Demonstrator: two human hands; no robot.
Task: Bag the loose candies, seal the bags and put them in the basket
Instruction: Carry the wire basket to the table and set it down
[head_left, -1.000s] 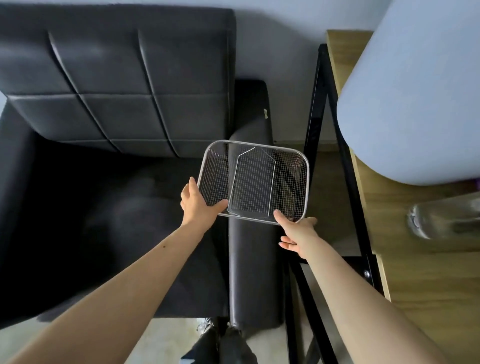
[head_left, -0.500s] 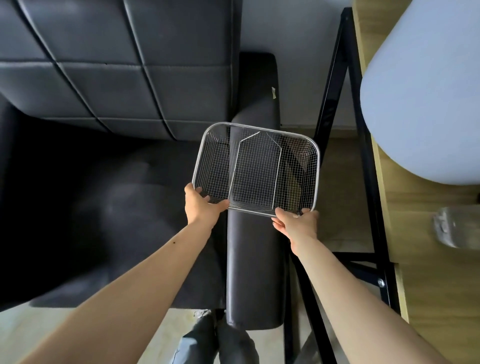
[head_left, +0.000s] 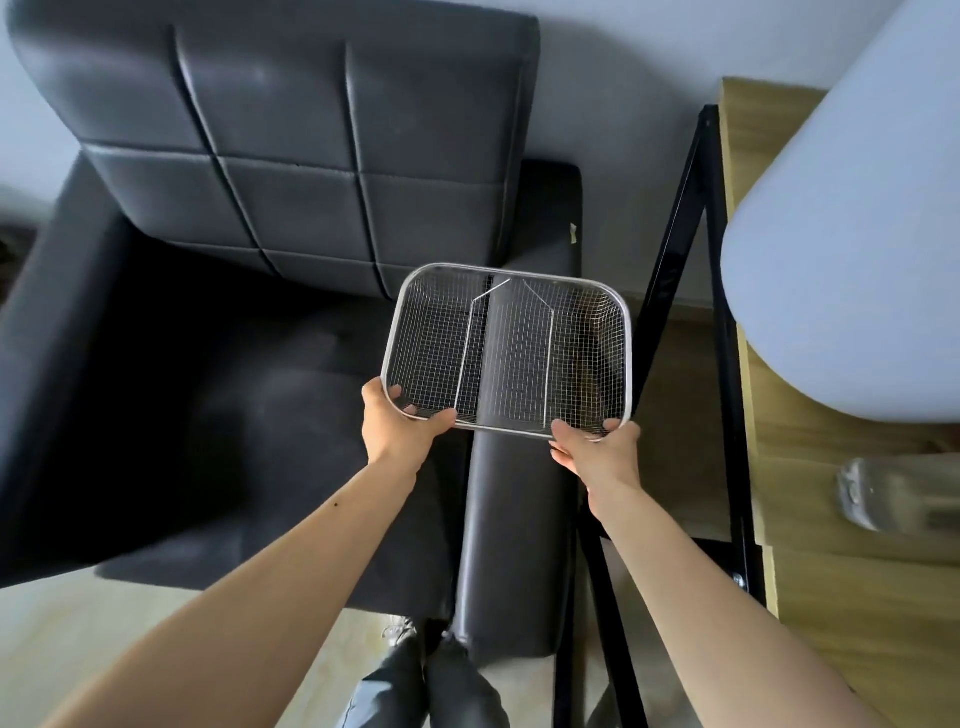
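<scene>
The basket (head_left: 597, 332) is shiny metal wire mesh, the armchair (head_left: 291, 156) smooth black leather, the table (head_left: 852, 597) pale wood.

No text, label, brand, number or sign can be read anywhere in this view, on any visible surface.

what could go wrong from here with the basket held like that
1. Both hands, left hand and right hand, grip only the near rim of the wire basket, so its far end could dip or slip.
2. The basket sits over the narrow sofa armrest; set down there, it might tip off.
3. The black table frame is close on the right; swinging the basket toward the table could clip it.
</scene>
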